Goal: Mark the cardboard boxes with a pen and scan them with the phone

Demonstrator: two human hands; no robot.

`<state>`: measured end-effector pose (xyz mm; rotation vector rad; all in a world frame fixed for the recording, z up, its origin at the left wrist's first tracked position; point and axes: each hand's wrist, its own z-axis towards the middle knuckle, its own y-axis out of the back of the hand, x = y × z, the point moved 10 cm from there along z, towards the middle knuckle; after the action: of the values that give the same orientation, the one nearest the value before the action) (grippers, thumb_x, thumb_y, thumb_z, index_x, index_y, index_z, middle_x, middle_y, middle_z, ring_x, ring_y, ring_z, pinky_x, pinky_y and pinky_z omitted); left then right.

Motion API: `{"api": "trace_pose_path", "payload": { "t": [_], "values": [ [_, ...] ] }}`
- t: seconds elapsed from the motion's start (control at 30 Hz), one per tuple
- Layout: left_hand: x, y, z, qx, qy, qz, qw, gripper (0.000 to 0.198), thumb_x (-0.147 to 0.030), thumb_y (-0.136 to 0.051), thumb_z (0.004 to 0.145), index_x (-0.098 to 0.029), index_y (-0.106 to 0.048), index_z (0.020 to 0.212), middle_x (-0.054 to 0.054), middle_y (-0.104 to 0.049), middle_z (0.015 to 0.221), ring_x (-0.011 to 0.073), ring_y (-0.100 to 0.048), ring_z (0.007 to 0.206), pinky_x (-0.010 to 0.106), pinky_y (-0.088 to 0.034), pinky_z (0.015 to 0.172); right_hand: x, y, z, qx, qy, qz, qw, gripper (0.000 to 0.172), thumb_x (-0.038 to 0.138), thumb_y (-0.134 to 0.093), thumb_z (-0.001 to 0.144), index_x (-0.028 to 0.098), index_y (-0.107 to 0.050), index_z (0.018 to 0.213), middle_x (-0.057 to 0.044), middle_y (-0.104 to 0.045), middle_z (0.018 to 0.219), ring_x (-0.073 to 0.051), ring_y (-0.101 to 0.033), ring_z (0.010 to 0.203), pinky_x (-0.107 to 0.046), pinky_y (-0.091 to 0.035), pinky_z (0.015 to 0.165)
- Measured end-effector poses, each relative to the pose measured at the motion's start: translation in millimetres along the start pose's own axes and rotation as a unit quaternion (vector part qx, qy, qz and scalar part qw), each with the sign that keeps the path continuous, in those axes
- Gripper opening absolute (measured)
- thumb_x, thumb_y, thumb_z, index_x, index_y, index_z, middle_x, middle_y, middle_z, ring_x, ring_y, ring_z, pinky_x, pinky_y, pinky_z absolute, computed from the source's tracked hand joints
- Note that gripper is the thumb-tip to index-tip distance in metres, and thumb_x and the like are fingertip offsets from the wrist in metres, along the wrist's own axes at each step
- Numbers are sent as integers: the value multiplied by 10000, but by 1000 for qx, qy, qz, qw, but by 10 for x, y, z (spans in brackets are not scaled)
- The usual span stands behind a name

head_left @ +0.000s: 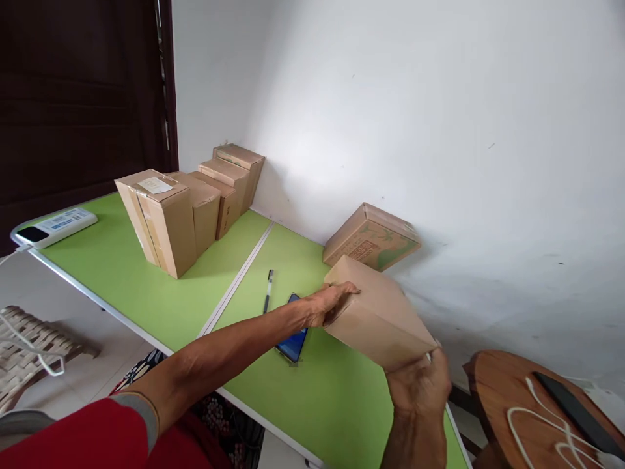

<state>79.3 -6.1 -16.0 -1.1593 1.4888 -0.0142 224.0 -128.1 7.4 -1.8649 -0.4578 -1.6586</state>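
A plain brown cardboard box (378, 312) is held tilted between both my hands over the right part of the green table. My left hand (336, 299) grips its left end, thumb on the top face and the other fingers partly hidden. At the near right corner, my right hand (422, 381) holds it from below, with some fingers out of sight behind the box. Just behind stands a printed cardboard box (374, 241) with green and red markings, close to the wall. Under my left forearm lies a smartphone (293, 342), partly covered, with a pen (268, 291) beside it.
A row of several cardboard boxes (168, 221) stands on the left half of the green table (312, 404). A white device (58, 227) lies at its far left corner. On the right is a wooden stool (493, 384) with white cables. A woven seat (34, 352) is at lower left.
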Motion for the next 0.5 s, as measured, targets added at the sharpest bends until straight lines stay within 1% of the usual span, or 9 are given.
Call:
{"api": "trace_pose_path", "payload": {
  "t": [0.07, 0.13, 0.2, 0.27, 0.3, 0.37, 0.43, 0.5],
  "values": [
    [-11, 98, -297, 5, -2, 20, 1000, 1190, -518, -896, 643, -169, -330, 1629, 242, -483, 1606, 460, -462, 1466, 598, -420, 1159, 121, -37, -229, 19, 18, 22, 999, 579, 614, -614, 910, 249, -703, 1351, -93, -744, 1323, -334, -643, 1300, -512, -531, 1079],
    [-68, 212, -661, 25, -28, 23, 999, 1277, -461, -922, 643, -233, -231, 1691, 191, -409, 1692, 402, -400, 1542, 542, -357, 1230, 143, -106, -467, 37, 5, 22, 999, 615, 669, -599, 928, 262, -701, 1376, -94, -754, 1311, -347, -657, 1282, -540, -536, 1078],
    [-152, 368, -1046, 38, -70, 20, 997, 1273, -484, -886, 693, -211, -181, 1717, 207, -332, 1737, 397, -362, 1579, 525, -328, 1256, 59, -227, -703, 60, -28, 2, 998, 669, 732, -581, 921, 275, -693, 1397, -95, -769, 1283, -359, -673, 1257, -558, -557, 1050],
    [-231, 556, -1414, 46, -113, 14, 992, 1183, -499, -841, 737, -210, -236, 1712, 192, -331, 1745, 397, -381, 1575, 515, -331, 1260, -78, -417, -939, 94, -59, -16, 994, 700, 763, -589, 904, 286, -686, 1407, -90, -780, 1263, -358, -685, 1239, -557, -571, 1034],
    [-264, 668, -1582, 46, -134, 7, 990, 1121, -487, -827, 748, -218, -293, 1697, 174, -361, 1737, 395, -403, 1564, 509, -337, 1260, -147, -530, -1056, 113, -68, -21, 991, 701, 762, -609, 894, 293, -682, 1409, -84, -779, 1271, -353, -682, 1247, -549, -573, 1037],
    [-283, 932, -1869, 41, -155, -31, 987, 1002, -422, -836, 734, -240, -438, 1635, 132, -481, 1677, 384, -476, 1521, 491, -354, 1253, -261, -760, -1280, 145, -74, -21, 986, 697, 734, -671, 873, 310, -666, 1426, -69, -756, 1338, -333, -652, 1309, -511, -569, 1052],
    [-234, 1237, -2089, 28, -150, -98, 983, 893, -378, -861, 695, -213, -584, 1528, 129, -647, 1531, 384, -584, 1428, 480, -394, 1223, -332, -992, -1487, 178, -71, -12, 982, 728, 688, -745, 847, 333, -627, 1471, -62, -699, 1450, -322, -606, 1383, -470, -567, 1052],
    [-150, 1529, -2256, 10, -137, -159, 978, 794, -387, -876, 679, -146, -677, 1410, 152, -775, 1322, 387, -691, 1290, 472, -452, 1161, -370, -1212, -1676, 213, -65, -14, 975, 787, 620, -822, 818, 360, -578, 1519, -60, -622, 1557, -326, -564, 1439, -443, -564, 1046]
  ]
}}
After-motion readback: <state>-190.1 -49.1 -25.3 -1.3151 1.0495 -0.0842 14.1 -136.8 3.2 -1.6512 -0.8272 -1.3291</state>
